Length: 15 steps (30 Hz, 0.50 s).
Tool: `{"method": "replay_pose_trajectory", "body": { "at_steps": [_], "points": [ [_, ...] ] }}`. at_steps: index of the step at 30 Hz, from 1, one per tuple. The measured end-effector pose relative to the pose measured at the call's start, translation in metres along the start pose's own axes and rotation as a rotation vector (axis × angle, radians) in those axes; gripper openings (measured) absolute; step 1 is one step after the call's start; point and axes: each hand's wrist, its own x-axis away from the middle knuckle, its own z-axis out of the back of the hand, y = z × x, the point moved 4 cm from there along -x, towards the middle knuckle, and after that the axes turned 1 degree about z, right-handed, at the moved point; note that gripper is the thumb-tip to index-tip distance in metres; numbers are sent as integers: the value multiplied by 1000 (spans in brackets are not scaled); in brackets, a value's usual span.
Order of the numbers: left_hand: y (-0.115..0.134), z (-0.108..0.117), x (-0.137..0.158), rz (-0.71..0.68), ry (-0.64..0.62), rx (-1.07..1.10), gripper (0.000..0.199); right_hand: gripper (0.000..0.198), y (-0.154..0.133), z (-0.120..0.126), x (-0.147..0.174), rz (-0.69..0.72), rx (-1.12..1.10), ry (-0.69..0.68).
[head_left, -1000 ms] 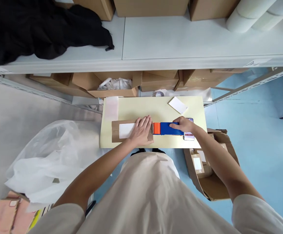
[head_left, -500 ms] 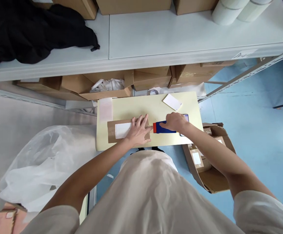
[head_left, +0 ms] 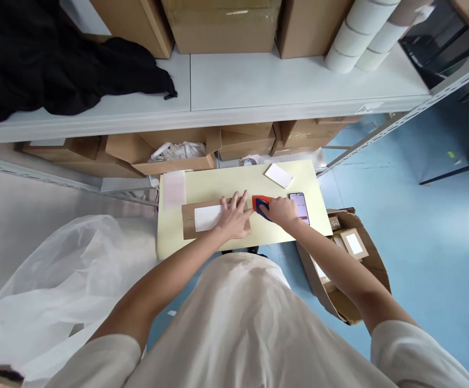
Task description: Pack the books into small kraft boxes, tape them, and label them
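Note:
My left hand (head_left: pixel 235 217) lies with spread fingers on the right end of a flat brown cardboard box (head_left: pixel 188 222), partly over its white label (head_left: pixel 207 217). My right hand (head_left: pixel 283 211) is closed around a blue and orange tape dispenser (head_left: pixel 262 207). The dispenser's orange end is close to the box's right end and the left fingertips; whether they touch, I cannot tell. Part of the dispenser is hidden under the right hand. Just right of that hand, a phone (head_left: pixel 299 207) with a lit screen lies on the pale yellow table (head_left: pixel 275 233).
A white card-like item (head_left: pixel 278 175) lies at the table's back. An open carton (head_left: pixel 374 258) with small labelled boxes stands on the floor at right, a clear plastic bag (head_left: pixel 76 269) at left. Behind runs a grey shelf (head_left: pixel 259 86) with cartons, paper rolls (head_left: pixel 350 40) and black cloth (head_left: pixel 109 70).
My right hand has moved slightly left and turned the dispenser, which now shows more orange and less blue. The phone is now uncovered. My left hand stays on the box. The view has shifted.

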Motion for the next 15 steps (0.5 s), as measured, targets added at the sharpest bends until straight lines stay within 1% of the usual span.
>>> {"method": "replay_pose_trajectory", "body": {
  "at_steps": [2,3,4,6,8,10,12,14,15],
  "points": [
    [-3,0,0,-9,-10,44,92,60,19,8,1,-84,-43,104],
    [-5,1,1,-17,-15,73,99,59,27,10,1,-116,-69,140],
    [-8,3,2,-23,-14,100,101,55,34,11,0,-140,-98,165],
    [-16,9,8,-17,14,125,89,45,42,3,-3,-165,-154,181],
    [-32,15,23,45,82,109,74,37,43,-15,-8,-164,-198,164],
    [-54,18,47,172,169,103,70,34,39,-42,-13,-161,-230,117],
    [-81,12,77,346,251,187,76,33,31,-72,-17,-170,-256,49],
    [-107,-4,108,545,314,399,89,32,24,-98,-20,-182,-275,5],
    [-117,-14,121,608,319,542,92,33,20,-108,-20,-180,-277,-4]
  ]
}}
